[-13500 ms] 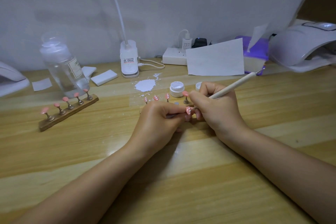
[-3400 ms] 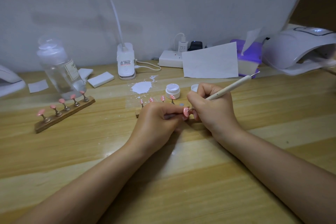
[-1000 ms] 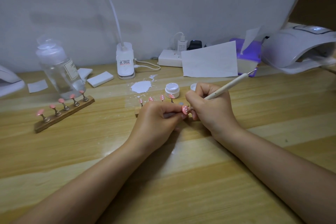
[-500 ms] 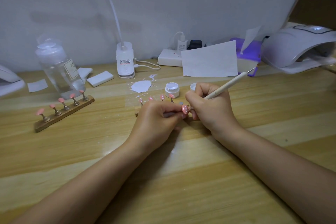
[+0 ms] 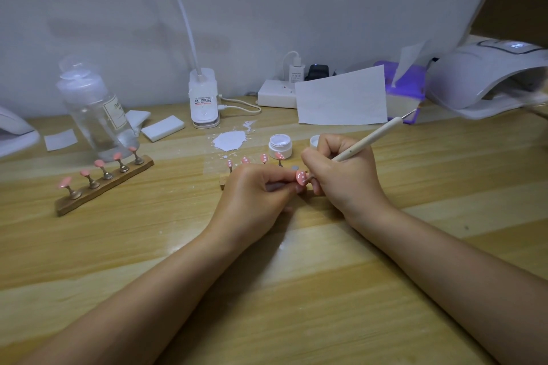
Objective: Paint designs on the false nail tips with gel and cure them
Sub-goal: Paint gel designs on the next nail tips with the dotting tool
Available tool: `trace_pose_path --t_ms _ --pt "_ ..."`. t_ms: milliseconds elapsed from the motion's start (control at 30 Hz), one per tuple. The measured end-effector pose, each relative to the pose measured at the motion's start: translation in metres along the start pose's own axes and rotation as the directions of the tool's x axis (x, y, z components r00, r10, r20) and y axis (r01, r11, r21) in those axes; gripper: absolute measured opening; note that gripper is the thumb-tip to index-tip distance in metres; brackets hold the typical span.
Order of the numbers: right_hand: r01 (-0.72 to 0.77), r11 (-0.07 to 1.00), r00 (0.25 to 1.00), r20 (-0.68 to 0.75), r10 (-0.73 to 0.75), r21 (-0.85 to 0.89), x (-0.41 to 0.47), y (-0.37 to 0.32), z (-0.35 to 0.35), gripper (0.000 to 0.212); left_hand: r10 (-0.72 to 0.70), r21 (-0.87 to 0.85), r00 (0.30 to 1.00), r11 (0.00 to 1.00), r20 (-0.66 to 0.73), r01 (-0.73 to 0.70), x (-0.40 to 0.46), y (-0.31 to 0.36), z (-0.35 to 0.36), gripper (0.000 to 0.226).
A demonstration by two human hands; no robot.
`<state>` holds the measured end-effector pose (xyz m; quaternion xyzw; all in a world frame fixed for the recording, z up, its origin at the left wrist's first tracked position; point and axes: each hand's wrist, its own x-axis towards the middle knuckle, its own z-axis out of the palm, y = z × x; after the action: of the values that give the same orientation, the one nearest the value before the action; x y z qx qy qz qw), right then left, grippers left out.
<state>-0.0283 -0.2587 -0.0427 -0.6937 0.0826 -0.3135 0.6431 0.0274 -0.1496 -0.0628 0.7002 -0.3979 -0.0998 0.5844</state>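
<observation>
At table centre, the left hand [image 5: 255,195] pinches a pink nail tip [image 5: 301,178] by its stand, steadying it for the right hand's [image 5: 341,175] pen-gripped dotting tool [image 5: 367,139], gel jar [image 5: 280,145] at 12 o'clock.

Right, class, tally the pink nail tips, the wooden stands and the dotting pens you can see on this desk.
pink nail tips: 10 (5 on the left stand, 4 on the middle stand, 1 held by the left hand)
wooden stands: 2
dotting pens: 1
Total: 13
</observation>
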Motion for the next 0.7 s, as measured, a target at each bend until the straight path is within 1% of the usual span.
trace_pose_path --t_ms 200,400,600,700 --pt "-0.005 1.0 1.0 0.002 0.005 0.002 0.0002 0.0009 -0.0003 0.041 0.01 0.023 1.0 1.0 0.0 -0.01 -0.0002 0.0013 -0.0001 0.037" --pt "-0.007 1.0 1.0 -0.001 0.007 0.004 0.0004 0.0009 0.0001 0.041 -0.015 0.004 1.0 1.0 -0.006 0.015 0.0 0.0013 0.0001 0.029" --pt "0.0 1.0 1.0 -0.001 0.0 -0.001 0.0001 0.0005 -0.0001 0.041 -0.009 0.007 1.0 1.0 -0.005 0.009 -0.0002 0.002 0.0004 0.034" --pt "0.002 1.0 1.0 0.0 -0.002 -0.005 -0.0004 0.0001 0.0002 0.041 -0.013 0.003 1.0 1.0 -0.005 0.013 -0.0001 0.0012 0.0001 0.032"
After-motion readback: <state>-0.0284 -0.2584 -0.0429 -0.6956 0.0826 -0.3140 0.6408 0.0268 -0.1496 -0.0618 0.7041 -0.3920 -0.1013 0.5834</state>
